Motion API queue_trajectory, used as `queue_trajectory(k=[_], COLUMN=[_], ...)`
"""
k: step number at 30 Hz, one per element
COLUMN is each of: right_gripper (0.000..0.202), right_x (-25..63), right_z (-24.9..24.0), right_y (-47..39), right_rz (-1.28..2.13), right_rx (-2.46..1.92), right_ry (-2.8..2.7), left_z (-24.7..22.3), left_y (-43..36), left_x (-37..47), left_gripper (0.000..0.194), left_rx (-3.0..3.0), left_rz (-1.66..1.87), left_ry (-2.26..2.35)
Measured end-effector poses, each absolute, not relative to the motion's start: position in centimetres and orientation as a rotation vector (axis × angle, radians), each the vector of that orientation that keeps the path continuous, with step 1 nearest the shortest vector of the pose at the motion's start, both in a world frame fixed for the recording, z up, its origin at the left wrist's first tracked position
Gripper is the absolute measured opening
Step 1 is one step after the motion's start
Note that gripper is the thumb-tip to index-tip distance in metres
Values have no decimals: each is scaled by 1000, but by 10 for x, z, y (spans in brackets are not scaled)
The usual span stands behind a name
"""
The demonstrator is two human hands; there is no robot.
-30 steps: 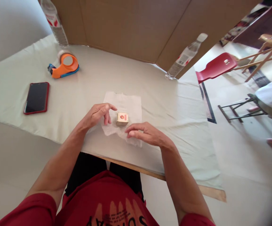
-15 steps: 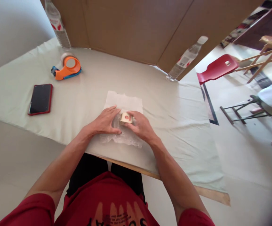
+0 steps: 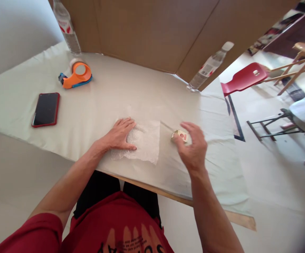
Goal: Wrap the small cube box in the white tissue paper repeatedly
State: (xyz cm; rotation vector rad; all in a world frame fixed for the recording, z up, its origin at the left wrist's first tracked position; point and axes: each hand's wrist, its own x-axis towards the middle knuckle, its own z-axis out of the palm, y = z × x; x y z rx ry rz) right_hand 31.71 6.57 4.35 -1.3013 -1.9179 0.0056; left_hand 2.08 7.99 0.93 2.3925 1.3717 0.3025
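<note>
Pale green cloth-covered table (image 3: 147, 88), head view: left hand (image 3: 121, 135) lies flat, fingers spread, on a white bubble-wrap sheet (image 3: 145, 142). Right hand (image 3: 193, 147), well beside the sheet, pinches a small cream cardboard box with a red mark (image 3: 180, 135) at its fingertips.

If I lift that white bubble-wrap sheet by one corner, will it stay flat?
Probably not. The bubble-wrap sheet looks thin and crinkled, so likely floppy. It seems light: the left hand lies flat on it, perhaps pinning it.
</note>
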Motion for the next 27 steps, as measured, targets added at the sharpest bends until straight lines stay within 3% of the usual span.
queue_trajectory(k=[4,10,14,17,22,25,27], right_gripper=[33,47,47,44,37,57,59], right_x=[259,243,247,251,294,336,357], right_z=[43,16,10,11,21,22,19], right_y=[62,79,79,78,87,93,95], right_rz=[262,375,374,382,241,171,195], right_rx=[-1028,-1236,-1234,-1226,-1301,-1482,-1617], right_ry=[-2379,-2551,-2536,-2462,-2171,-2084,-2063], left_z=[2,2,8,8,10,13,14], left_y=[82,82,82,81,80,80,80], left_x=[19,14,15,17,18,17,18], left_gripper=[108,101,75,63,73,80,85], left_rx=[2413,2422,2419,2418,2406,2393,2384], left_rz=[351,498,685,582,436,421,428], left_ry=[1375,1491,1472,1411,1388,1375,1371])
